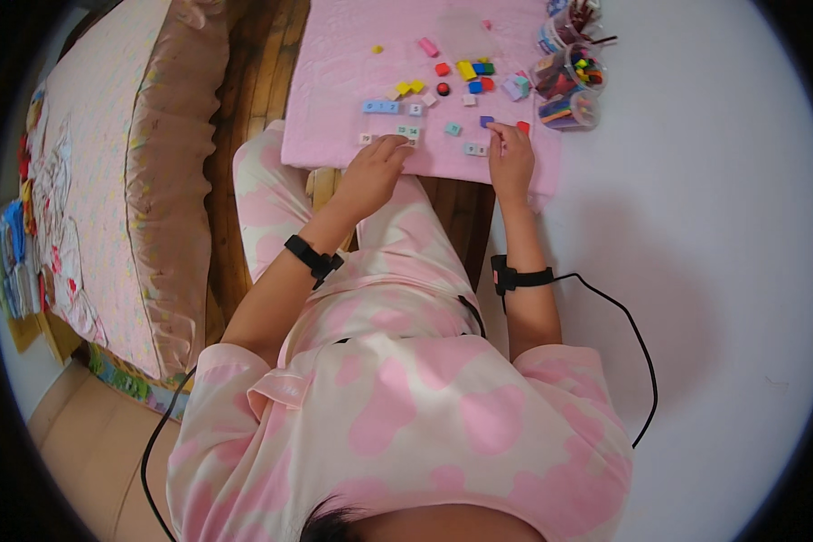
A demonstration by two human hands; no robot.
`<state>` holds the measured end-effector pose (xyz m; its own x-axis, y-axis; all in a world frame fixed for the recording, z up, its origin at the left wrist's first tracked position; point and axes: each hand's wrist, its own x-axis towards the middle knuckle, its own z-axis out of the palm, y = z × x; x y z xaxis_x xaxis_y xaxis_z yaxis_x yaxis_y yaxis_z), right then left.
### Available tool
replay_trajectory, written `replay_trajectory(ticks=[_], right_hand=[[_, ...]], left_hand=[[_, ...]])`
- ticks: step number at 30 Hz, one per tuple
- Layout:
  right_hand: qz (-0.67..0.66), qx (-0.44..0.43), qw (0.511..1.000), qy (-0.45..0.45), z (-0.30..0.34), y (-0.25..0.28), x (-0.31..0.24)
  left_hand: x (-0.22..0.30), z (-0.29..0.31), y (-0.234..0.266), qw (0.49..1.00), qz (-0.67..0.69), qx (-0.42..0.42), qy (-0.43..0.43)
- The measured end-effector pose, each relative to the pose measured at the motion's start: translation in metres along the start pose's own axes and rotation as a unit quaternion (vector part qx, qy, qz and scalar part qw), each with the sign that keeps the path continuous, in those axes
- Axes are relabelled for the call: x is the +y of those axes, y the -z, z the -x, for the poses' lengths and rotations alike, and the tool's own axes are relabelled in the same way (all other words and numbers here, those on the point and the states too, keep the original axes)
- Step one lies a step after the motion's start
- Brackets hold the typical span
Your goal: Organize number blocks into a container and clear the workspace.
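Note:
My left hand point(375, 172) reaches over the near edge of the pink table, its fingers stretched out and the tips resting at small white number cubes point(408, 131). Another white cube point(365, 139) lies left of those fingers. A row of light-blue number cubes point(381, 107) is farther back. My right hand point(512, 161) is bent at the fingers, with the tips closed at a dark-blue cube point(486, 121). Just behind its knuckles a red block point(523, 127) shows in part. Beside this hand lie a pair of white number cubes point(476, 150) and a pale-green cube point(453, 129).
Yellow, red, blue and green blocks point(475, 72) are scattered farther back on the pink tablecloth point(334, 72). Clear tubs of pens point(571, 108) stand at the right edge by a white wall point(696, 226). A bed point(108, 181) is at left. Black cables point(646, 352) run from my wrist straps.

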<state>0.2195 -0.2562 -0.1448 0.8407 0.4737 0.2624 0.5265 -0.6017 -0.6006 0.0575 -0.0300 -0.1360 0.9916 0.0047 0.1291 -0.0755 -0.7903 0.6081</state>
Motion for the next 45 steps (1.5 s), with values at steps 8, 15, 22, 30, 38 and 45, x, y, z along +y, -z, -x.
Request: replay_trajectory(ticks=[8, 15, 22, 30, 38, 45], right_hand=[[0.044, -0.053, 0.996, 0.05, -0.025, -0.011, 0.039], [0.016, -0.037, 0.999, -0.001, -0.05, -0.013, 0.028], [0.189, 0.072, 0.979, -0.028, -0.082, -0.029, 0.046], [-0.053, 0.024, 0.993, -0.106, -0.082, -0.024, 0.048], [-0.436, 0.007, 0.883, -0.174, -0.056, 0.018, -0.02], [-0.365, -0.059, 0.926, -0.072, -0.024, 0.044, -0.095]], left_hand=[[0.018, -0.032, -0.009, 0.998, 0.041, 0.035, -0.037], [0.015, -0.038, -0.002, 0.998, 0.043, 0.047, -0.012], [0.013, -0.047, 0.002, 0.995, 0.081, 0.054, -0.001], [0.012, -0.048, 0.002, 0.994, 0.102, 0.033, 0.027], [0.045, -0.088, 0.006, 0.753, 0.605, -0.015, 0.259], [0.073, -0.082, 0.034, 0.587, 0.77, -0.045, 0.248]])
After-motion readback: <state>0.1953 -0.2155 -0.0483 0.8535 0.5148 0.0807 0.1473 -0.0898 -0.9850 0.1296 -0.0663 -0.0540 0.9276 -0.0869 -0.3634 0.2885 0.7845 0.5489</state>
